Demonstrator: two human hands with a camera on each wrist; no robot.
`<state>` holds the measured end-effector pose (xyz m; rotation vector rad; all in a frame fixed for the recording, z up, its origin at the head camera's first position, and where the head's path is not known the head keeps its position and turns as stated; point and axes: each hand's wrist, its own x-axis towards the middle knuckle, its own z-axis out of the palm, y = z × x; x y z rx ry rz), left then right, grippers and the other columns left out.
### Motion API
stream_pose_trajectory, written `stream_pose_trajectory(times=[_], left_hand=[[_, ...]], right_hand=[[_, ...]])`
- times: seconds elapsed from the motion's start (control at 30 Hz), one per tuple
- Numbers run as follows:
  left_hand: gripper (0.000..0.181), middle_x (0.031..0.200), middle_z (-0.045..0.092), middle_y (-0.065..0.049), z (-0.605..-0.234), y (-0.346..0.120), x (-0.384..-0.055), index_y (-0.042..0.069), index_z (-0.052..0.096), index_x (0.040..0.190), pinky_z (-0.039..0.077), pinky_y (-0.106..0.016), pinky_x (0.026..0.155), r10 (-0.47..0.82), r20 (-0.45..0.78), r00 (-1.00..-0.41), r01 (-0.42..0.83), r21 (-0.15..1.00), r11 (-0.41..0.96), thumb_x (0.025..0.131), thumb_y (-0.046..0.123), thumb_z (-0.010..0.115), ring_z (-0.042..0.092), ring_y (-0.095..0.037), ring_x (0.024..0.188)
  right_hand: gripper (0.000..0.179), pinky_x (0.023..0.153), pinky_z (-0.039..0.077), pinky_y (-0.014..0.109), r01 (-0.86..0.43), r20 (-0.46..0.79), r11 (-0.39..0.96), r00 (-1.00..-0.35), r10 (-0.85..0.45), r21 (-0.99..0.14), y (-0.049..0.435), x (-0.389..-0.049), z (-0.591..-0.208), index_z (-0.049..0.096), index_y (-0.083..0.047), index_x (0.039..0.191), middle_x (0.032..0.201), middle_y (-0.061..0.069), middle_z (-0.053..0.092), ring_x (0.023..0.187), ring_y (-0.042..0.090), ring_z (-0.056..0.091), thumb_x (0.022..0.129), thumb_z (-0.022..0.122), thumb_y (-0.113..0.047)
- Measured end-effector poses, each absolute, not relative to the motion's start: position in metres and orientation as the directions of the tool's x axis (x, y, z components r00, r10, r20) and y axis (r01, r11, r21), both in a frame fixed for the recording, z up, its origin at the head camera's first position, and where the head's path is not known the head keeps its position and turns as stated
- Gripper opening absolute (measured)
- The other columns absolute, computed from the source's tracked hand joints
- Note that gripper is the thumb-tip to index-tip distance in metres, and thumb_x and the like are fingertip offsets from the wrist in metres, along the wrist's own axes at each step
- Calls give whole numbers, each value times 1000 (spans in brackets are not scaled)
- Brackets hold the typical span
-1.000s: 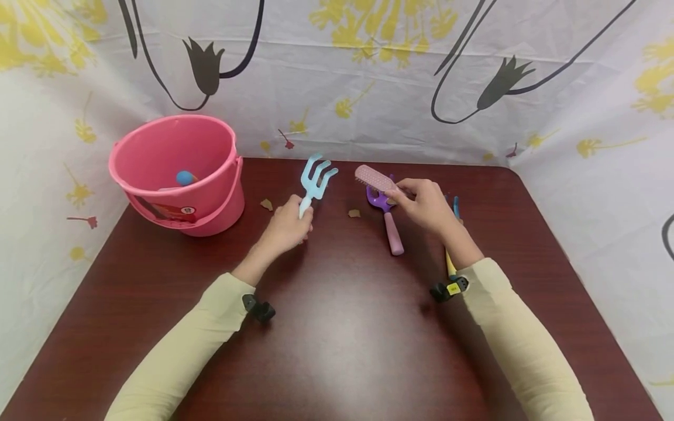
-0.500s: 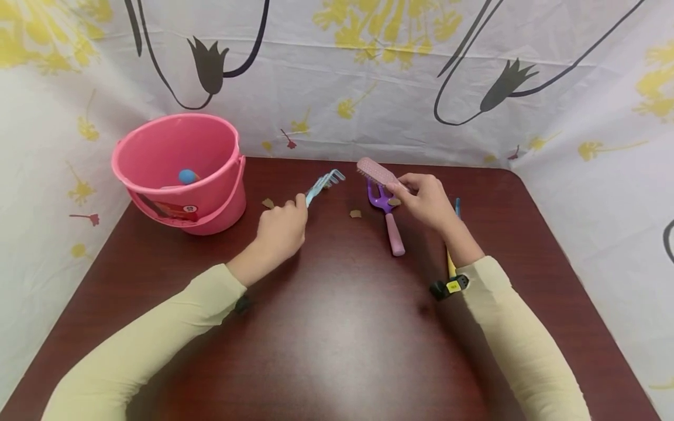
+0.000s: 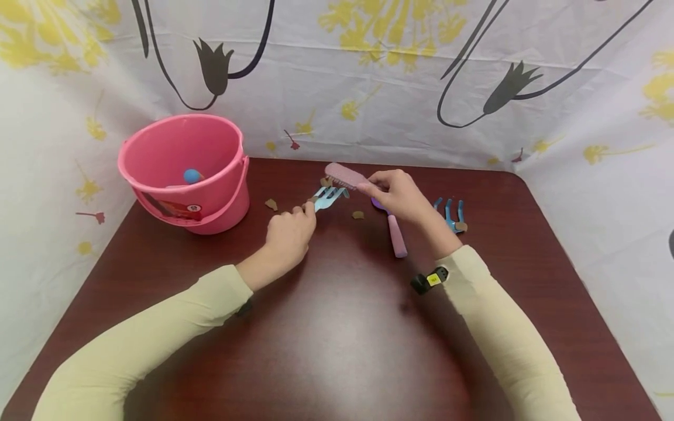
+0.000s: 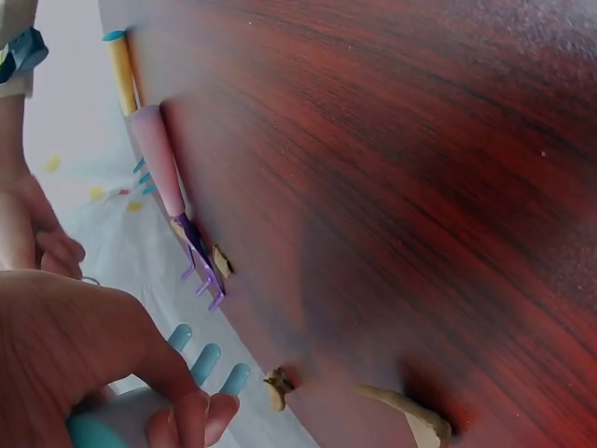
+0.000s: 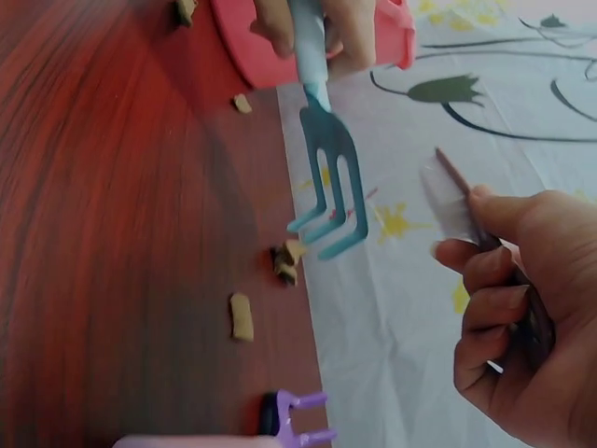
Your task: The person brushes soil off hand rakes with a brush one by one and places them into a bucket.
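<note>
In the head view my left hand grips a light blue toy hand rake by its handle. Its tines point to the back right, low over the table near several brown scraps. My right hand holds a pink hairbrush, bristles down, just above and behind the tines. Whether brush and rake touch I cannot tell; the right wrist view shows the brush apart from the rake. Under my right hand lies a purple fork with a pink handle, its prongs mostly hidden.
A pink bucket stands at the back left with a blue ball inside. Brown scraps lie about the table. Right of my right hand is a blue three-pronged rake, its handle hidden behind the arm. A patterned cloth hangs behind.
My left hand has turned the light blue rake over from pointing upward to reaching low toward the back right. My right hand has carried the hairbrush left, uncovering the blue rake's prongs.
</note>
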<state>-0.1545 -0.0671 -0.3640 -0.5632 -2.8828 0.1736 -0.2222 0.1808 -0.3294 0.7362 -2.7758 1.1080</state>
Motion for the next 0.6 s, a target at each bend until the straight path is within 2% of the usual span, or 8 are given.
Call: stream_pose_trajectory(times=[0.13,0.33,0.5,0.6], left_hand=[[41,78,59,-15,-364,-67,-155,-4,53,121,52,-40,44,387,179,-905,360,-166,918,88,14,70,63,-31,59],[36,78,57,-15,-363,-68,-156,-3,52,115,52,-39,45,388,152,-909,364,-165,917,89,14,70,63,-31,59],[32,76,55,-14,-363,-69,-157,-2,52,108,52,-40,44,391,189,-901,364,-164,917,87,14,70,63,-31,57],[32,75,54,-14,-363,-71,-156,-2,52,107,53,-40,45,386,186,-904,363,-147,920,86,14,71,63,-30,56]], right_hand=[[27,62,43,33,-519,164,629,-829,-534,-579,165,-229,-321,77,-8,100,76,2,68,61,16,52,100,67,-34],[26,64,46,34,-616,79,630,-742,-666,-473,137,-236,-306,78,-8,100,86,1,71,60,15,54,99,69,-33],[28,59,45,34,-608,-25,699,-748,-664,-376,123,-237,-300,76,-12,90,75,-2,65,62,16,55,98,69,-38],[29,57,44,35,-591,-46,743,-772,-634,-314,120,-238,-301,76,-13,92,74,-3,64,63,17,55,97,69,-40]])
